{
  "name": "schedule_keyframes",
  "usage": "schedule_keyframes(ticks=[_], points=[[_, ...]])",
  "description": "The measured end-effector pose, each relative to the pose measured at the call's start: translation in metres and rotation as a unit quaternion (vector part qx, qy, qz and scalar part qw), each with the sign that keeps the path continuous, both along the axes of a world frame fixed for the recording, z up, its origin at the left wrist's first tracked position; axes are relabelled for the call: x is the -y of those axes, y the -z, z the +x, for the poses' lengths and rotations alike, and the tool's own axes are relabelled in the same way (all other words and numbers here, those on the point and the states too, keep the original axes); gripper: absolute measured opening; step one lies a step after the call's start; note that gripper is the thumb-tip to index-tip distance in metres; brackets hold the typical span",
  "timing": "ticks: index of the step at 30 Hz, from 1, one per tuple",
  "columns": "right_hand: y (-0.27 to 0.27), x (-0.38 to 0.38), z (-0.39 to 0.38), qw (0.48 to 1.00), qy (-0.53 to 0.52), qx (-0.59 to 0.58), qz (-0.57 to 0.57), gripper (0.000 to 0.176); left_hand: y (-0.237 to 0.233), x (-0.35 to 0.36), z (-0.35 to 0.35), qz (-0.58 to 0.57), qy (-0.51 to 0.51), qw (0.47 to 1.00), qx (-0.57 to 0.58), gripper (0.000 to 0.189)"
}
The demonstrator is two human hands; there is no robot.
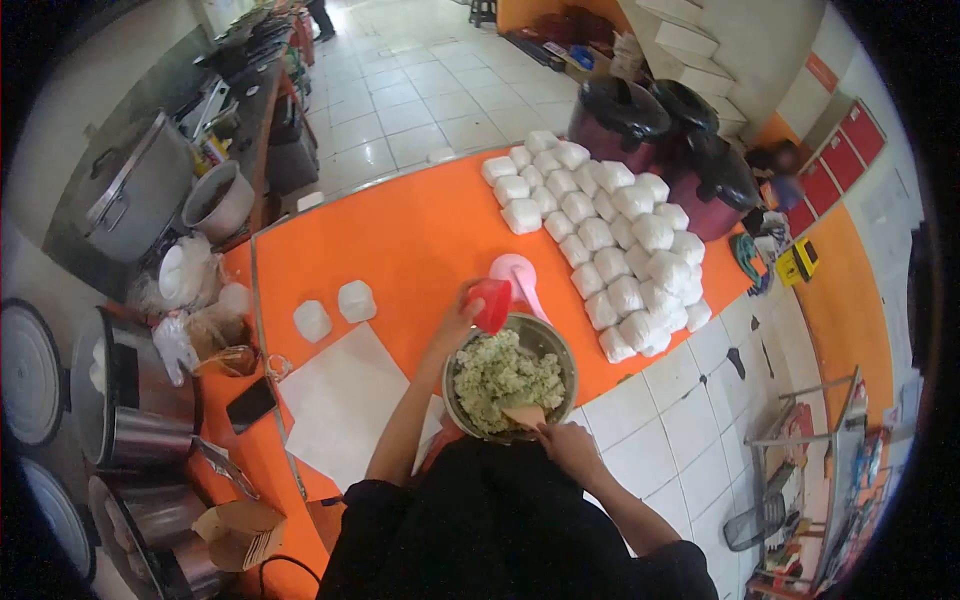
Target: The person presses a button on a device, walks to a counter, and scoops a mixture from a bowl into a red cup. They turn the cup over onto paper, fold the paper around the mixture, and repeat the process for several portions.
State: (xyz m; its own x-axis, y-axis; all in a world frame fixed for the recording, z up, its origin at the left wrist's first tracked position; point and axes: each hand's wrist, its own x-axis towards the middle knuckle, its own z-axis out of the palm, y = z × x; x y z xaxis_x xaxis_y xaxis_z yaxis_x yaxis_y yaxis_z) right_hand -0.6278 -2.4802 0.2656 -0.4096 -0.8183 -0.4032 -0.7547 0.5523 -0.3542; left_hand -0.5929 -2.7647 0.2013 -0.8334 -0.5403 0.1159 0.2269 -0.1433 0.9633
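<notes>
A metal bowl (571, 372) of greenish rice (505, 375) stands at the table's front edge, close to my body. My left hand (458, 322) is closed on a small red cup (490, 304) above the bowl's far left rim. In my right hand (572, 450) is the handle of a beige rice paddle (524, 414), its blade down in the rice. Just beyond the bowl lies a pink ladle (517, 274), partly hidden behind the cup. White paper sheets (345, 395) lie to the left, with two white wrapped packets (356, 300) beyond them.
Many white wrapped packets (620, 240) are piled on the right of the orange table (400, 220). Large dark-lidded pots (618, 115) stand behind them. At left are a phone (251, 404), plastic bags (190, 280) and rice cookers (140, 390). A wire rack (810, 440) stands at right.
</notes>
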Motion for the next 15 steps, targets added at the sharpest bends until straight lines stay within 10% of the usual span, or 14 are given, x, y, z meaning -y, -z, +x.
schedule_keyframes(ticks=[5, 9, 15], points=[[0.051, 0.021, -0.007, 0.960, 0.057, 0.073, -0.263, 0.028, -0.008, -0.005, 0.015, -0.036, -0.025, 0.999, 0.021, 0.042], [0.000, 0.015, -0.045, 0.910, 0.165, 0.369, -0.092, 0.028, -0.008, -0.007, 0.028, -0.034, -0.061, 0.996, 0.050, 0.042], [-0.081, -0.013, -0.077, 0.954, 0.181, 0.238, -0.022, 0.032, 0.007, -0.003, 0.029, 0.001, -0.094, 0.992, 0.079, 0.043]])
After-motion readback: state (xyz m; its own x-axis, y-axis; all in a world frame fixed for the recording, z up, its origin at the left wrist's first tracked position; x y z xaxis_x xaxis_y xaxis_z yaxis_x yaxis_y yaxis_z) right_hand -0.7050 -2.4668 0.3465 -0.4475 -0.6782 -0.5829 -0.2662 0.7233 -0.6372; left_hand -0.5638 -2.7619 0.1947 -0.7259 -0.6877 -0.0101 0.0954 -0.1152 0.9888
